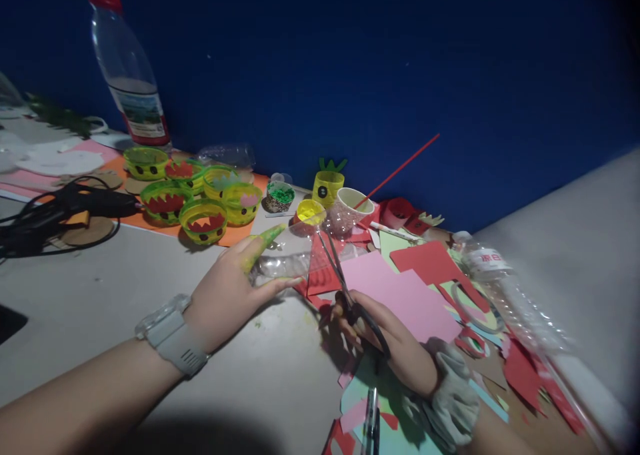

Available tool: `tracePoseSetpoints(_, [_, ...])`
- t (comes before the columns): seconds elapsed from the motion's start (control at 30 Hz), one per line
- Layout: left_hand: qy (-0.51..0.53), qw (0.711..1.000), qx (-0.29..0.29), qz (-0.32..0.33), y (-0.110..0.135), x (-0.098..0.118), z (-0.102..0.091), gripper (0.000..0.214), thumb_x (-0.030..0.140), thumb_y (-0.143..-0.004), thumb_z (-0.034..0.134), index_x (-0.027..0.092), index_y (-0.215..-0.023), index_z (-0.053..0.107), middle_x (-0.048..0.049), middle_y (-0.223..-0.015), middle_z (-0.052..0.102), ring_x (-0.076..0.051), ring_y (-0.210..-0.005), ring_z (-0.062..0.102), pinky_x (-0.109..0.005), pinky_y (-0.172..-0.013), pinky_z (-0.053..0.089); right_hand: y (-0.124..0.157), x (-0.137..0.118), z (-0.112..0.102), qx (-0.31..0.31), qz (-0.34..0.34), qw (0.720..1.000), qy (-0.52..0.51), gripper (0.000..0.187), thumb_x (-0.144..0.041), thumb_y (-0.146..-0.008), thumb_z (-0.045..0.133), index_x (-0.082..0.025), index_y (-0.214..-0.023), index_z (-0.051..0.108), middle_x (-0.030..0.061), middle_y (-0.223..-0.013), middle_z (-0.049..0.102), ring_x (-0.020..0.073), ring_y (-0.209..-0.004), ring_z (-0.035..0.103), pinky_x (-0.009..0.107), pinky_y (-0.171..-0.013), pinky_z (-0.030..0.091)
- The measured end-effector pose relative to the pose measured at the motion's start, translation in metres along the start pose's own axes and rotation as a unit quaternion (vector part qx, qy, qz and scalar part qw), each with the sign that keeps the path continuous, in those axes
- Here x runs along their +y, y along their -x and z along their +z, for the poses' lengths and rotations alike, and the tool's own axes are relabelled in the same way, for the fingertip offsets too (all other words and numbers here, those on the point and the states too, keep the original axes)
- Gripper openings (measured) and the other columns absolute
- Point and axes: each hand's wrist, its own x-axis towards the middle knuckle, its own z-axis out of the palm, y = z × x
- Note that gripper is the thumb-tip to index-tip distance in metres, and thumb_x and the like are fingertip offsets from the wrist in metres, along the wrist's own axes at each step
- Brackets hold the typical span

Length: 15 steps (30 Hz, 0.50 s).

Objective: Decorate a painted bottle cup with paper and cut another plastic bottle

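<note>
My left hand, with green and yellow paint on its fingers, grips a clear plastic bottle piece from its left side. In my right hand is a pair of scissors, the fingers wrapped round the dark handles. The blades point up and away, at the right end of the clear plastic. Whether they touch its edge I cannot tell. Just behind are a small cup of yellow paint and a paper cup with a red stick leaning in it.
Several yellow-green painted plastic cups stand on orange paper at the left, beside a black glue gun and its cable. A tall bottle rises behind. Pink paper and scraps lie at the right, near another clear bottle.
</note>
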Motion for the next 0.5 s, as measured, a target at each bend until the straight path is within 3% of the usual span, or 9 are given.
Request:
tracePoseSetpoints(0.27, [-0.070,0.997,-0.022,0.012,0.0018,-0.0018,0.0006,0.059,0.054,-0.076,0.059,0.019,-0.123,0.049,-0.0097,-0.110,0.062,-0.026,-0.097,0.058,-0.039,-0.080,0.048,-0.0019,-0.0005,0.0003,0.001,0.018,1.000,0.025,0.039,-0.055,-0.086,0.046,-0.016,-0.082,0.050,-0.0018,-0.067,0.042,0.0107,-0.058,0.035,0.023,-0.053,0.031])
tracePoseSetpoints(0.5, [-0.079,0.997,-0.022,0.017,0.0033,-0.0017,0.0022,0.057,0.053,-0.077,0.059,0.021,-0.123,0.048,-0.0083,-0.108,0.060,-0.025,-0.097,0.056,-0.039,-0.081,0.045,-0.0013,0.0022,-0.0005,0.003,0.014,1.000,0.021,0.040,-0.055,-0.087,0.045,-0.016,-0.088,0.053,-0.0019,-0.068,0.042,0.0104,-0.058,0.034,0.022,-0.052,0.031])
